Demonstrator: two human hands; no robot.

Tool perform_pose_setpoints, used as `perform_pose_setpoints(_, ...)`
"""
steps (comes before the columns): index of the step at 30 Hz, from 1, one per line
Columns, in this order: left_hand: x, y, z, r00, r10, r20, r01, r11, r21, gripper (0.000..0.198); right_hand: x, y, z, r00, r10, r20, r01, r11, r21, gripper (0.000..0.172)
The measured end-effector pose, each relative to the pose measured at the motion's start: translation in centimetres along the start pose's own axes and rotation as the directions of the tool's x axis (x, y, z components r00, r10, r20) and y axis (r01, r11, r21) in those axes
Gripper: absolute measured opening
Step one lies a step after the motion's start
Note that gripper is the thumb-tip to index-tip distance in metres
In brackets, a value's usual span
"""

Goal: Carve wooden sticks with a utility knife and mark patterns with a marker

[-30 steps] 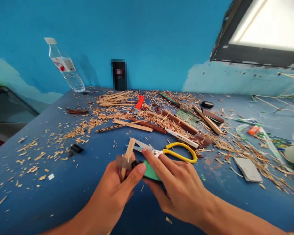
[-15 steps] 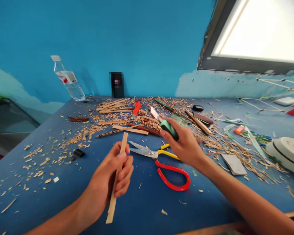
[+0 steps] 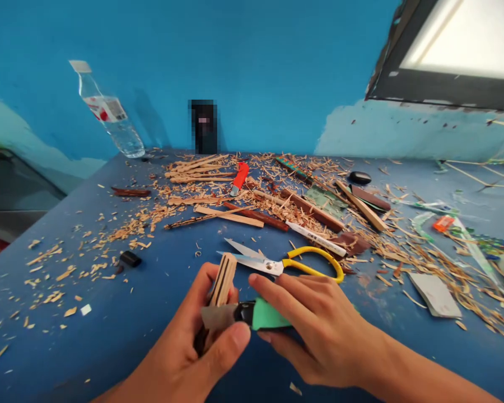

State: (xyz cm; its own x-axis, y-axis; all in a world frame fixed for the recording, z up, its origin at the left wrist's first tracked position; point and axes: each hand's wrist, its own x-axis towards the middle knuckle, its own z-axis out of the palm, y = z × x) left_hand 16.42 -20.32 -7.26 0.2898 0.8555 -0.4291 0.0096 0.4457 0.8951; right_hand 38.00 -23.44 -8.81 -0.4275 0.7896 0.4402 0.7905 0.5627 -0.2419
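Observation:
My left hand (image 3: 193, 336) is closed around a wooden strip (image 3: 227, 271), which now shows dark lines along its side and points away from me. In my right hand (image 3: 315, 330) is a craft knife (image 3: 271, 314) with a green and black handle. Its blade lies across the strip, and my left thumb rests by the base of the blade. Just beyond both hands lie open scissors (image 3: 273, 267) with a yellow handle loop; my right hand hides the other loop. A white marker (image 3: 315, 238) lies behind the scissors.
Wood shavings (image 3: 140, 224) and sticks (image 3: 197, 168) cover much of the blue table (image 3: 151, 285). A red cutter (image 3: 240, 178) lies among them. A water bottle (image 3: 113, 120) stands at the back left. Farther right are a dark oval object (image 3: 360, 178) and a grey pad (image 3: 435, 295).
My right hand has brought the knife down and left onto the wooden strip. My left hand has turned the strip, and my left thumb has moved toward the blade. The view has shifted.

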Motion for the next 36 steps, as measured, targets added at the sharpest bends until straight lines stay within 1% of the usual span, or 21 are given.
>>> perform_pose_setpoints(1,0.2,0.0,0.1,1.000,0.010,0.027,-0.011,1.000,0.020,0.072,-0.1,-0.1,0.1,1.000,0.005,-0.007,-0.005,1.000,-0.014,0.045)
perform_pose_setpoints(3,1.0,0.0,-0.1,0.992,0.029,0.119,-0.038,0.997,0.069,0.052,-0.2,-0.4,0.3,0.999,0.024,-0.034,-0.026,0.998,-0.058,0.048)
perform_pose_setpoints(5,1.8,-0.3,-0.4,0.979,0.041,0.201,-0.065,0.991,0.114,0.042,-0.3,-0.5,0.7,0.997,0.052,-0.059,-0.057,0.995,-0.086,0.052)
perform_pose_setpoints(8,2.7,-0.6,-0.6,0.966,0.104,0.236,-0.144,0.976,0.161,0.035,-0.4,-0.7,1.2,0.992,0.093,-0.080,-0.101,0.989,-0.104,0.054)
perform_pose_setpoints(11,2.8,-0.6,-0.3,0.969,0.171,0.178,-0.202,0.964,0.175,0.031,-0.3,-1.0,1.4,0.986,0.123,-0.109,-0.138,0.980,-0.147,0.054)
perform_pose_setpoints(13,2.5,-0.4,0.1,0.965,0.232,0.123,-0.253,0.948,0.195,0.032,-0.2,-1.3,1.4,0.983,0.134,-0.126,-0.153,0.977,-0.151,0.047)
perform_pose_setpoints(15,2.2,-0.2,0.3,0.948,0.308,0.081,-0.318,0.914,0.250,0.033,-0.1,-1.6,1.4,0.982,0.134,-0.134,-0.152,0.980,-0.131,0.034)
perform_pose_setpoints(17,2.1,-0.3,0.4,0.921,0.387,0.053,-0.384,0.871,0.306,0.031,0.0,-1.9,1.4,0.982,0.135,-0.133,-0.151,0.982,-0.116,0.021)
perform_pose_setpoints(20,2.5,-0.8,0.4,0.894,0.448,0.018,-0.432,0.851,0.299,0.031,0.1,-2.2,1.7,0.974,0.173,-0.149,-0.190,0.976,-0.108,0.018)
perform_pose_setpoints(23,3.1,-1.0,1.0,0.901,0.433,-0.005,-0.420,0.877,0.233,0.036,0.5,-2.2,1.8,0.958,0.233,-0.170,-0.244,0.969,-0.048,0.022)
perform_pose_setpoints(25,3.3,-0.9,1.7,0.895,0.446,0.000,-0.431,0.865,0.257,0.038,0.8,-1.6,1.5,0.922,0.311,-0.229,-0.309,0.950,0.046,0.023)
perform_pose_setpoints(26,3.2,-0.7,2.0,0.894,0.447,0.026,-0.436,0.856,0.278,0.038,0.9,-1.1,1.2,0.893,0.355,-0.276,-0.341,0.935,0.097,0.023)
perform_pose_setpoints(28,3.0,-0.2,2.7,0.911,0.396,0.117,-0.413,0.871,0.267,0.039,1.0,0.2,0.5,0.839,0.412,-0.356,-0.373,0.911,0.176,0.023)
perform_pose_setpoints(29,2.9,0.2,3.0,0.921,0.344,0.182,-0.380,0.896,0.231,0.040,0.9,0.9,0.1,0.826,0.417,-0.378,-0.368,0.908,0.199,0.024)
perform_pose_setpoints(31,2.6,1.2,3.3,0.924,0.222,0.312,-0.278,0.949,0.146,0.043,0.6,2.3,-0.5,0.829,0.404,-0.387,-0.338,0.913,0.228,0.028)
perform_pose_setpoints(32,2.5,1.7,3.5,0.911,0.185,0.368,-0.242,0.963,0.115,0.045,0.5,2.8,-0.7,0.832,0.401,-0.383,-0.324,0.912,0.252,0.030)
perform_pose_setpoints(34,2.7,2.8,3.7,0.883,0.156,0.444,-0.221,0.970,0.099,0.046,0.3,3.6,-0.9,0.829,0.417,-0.372,-0.307,0.896,0.321,0.029)
perform_pose_setpoints(36,3.3,3.7,4.0,0.870,0.141,0.472,-0.224,0.967,0.123,0.045,0.4,4.0,-1.0,0.825,0.454,-0.337,-0.301,0.857,0.419,0.018)
